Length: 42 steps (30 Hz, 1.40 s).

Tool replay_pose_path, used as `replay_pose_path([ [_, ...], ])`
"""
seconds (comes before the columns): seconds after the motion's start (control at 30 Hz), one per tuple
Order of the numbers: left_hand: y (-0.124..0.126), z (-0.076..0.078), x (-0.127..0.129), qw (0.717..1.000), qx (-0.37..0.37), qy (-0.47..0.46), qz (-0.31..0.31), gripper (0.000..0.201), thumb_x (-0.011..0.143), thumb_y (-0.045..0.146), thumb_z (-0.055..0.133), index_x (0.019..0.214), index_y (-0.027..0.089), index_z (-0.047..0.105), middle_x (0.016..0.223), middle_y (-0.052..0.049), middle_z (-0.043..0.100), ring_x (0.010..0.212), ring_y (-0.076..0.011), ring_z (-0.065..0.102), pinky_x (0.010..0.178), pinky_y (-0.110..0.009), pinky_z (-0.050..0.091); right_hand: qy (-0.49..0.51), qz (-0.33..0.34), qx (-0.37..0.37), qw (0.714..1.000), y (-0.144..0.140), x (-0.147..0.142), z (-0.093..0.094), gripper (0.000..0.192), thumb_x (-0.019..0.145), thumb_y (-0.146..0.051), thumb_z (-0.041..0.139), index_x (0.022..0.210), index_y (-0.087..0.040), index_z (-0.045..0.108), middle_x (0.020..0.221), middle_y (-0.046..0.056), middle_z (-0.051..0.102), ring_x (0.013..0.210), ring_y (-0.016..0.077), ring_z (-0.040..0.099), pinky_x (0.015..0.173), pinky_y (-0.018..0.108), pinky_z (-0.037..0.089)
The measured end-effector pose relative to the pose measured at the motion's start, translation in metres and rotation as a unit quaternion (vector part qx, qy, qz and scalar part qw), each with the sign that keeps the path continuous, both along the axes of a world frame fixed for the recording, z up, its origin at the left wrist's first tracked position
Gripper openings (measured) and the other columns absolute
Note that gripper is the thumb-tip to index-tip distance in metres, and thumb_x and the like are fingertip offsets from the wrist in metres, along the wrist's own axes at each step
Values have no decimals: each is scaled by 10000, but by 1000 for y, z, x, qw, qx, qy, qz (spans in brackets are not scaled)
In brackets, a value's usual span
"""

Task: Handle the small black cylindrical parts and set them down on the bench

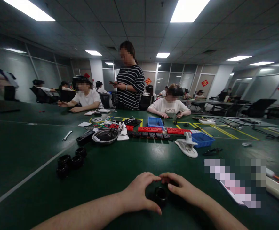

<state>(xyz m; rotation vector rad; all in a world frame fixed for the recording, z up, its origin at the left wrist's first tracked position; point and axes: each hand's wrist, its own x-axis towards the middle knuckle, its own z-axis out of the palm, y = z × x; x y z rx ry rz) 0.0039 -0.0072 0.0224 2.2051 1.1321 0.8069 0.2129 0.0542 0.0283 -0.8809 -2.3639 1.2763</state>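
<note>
A black, hollow, ring-shaped part (160,195) lies on the green table in front of me. My left hand (143,191) curves around its left side, thumb and fingers wide apart. On the other side, my right hand (181,187) is bent loosely with a gap between thumb and fingertips. The fingertips of both hands nearly meet just beyond the part. Neither hand appears to grip it; whether a finger touches it I cannot tell. To the left, several similar black parts (77,161) stand in a cluster.
Across the table are a wrench (67,135), a metal bowl (105,136), red strips (150,129), a white clip-like stand (187,146) and blue trays (202,139). At right lie black pliers (212,151) and a blurred-out flat item (234,185). People sit and stand beyond.
</note>
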Motion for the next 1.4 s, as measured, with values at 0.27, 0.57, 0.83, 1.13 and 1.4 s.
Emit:
replay_pose_path([
  [0.27, 2, -8, 3, 999, 0, 26, 19, 461, 567, 405, 725, 965, 230, 574, 889, 1, 597, 827, -179, 525, 746, -277, 384, -113, 57, 3, 992, -8, -9, 5, 461, 550, -275, 709, 980, -181, 573, 935, 23, 532, 878, 202, 484, 756, 296, 372],
  [0.57, 3, -14, 4, 990, 11, 24, 139, 392, 549, 349, 726, 880, 207, 573, 858, -2, 579, 819, -193, 509, 732, -292, 378, -180, -115, 194, 958, -16, -39, -21, 311, 556, -373, 680, 703, -143, 532, 717, 17, 544, 654, 159, 480, 555, 234, 319],
  [0.83, 3, -11, 2, 990, 16, 8, 137, 343, 606, 246, 665, 926, 196, 555, 893, -18, 563, 863, -203, 492, 773, -306, 380, -153, -115, 290, 938, -23, -41, -16, 394, 604, -423, 622, 889, -162, 548, 888, 69, 559, 832, 236, 481, 742, 348, 337],
  [1.13, 3, -9, -5, 995, -13, -51, 90, 427, 631, 291, 675, 1022, 219, 520, 990, -28, 520, 942, -202, 469, 818, -303, 370, -46, -24, 91, 995, -9, -26, -14, 267, 632, -235, 629, 880, -151, 577, 880, 31, 567, 855, 207, 492, 752, 299, 365],
  [1.4, 8, -15, 2, 982, -45, -76, 166, 362, 566, 231, 719, 879, 183, 543, 876, -5, 517, 812, -174, 488, 705, -261, 388, -166, -164, 214, 948, -18, -45, -25, 229, 587, -304, 634, 689, -167, 481, 694, 10, 538, 647, 158, 465, 571, 251, 314],
])
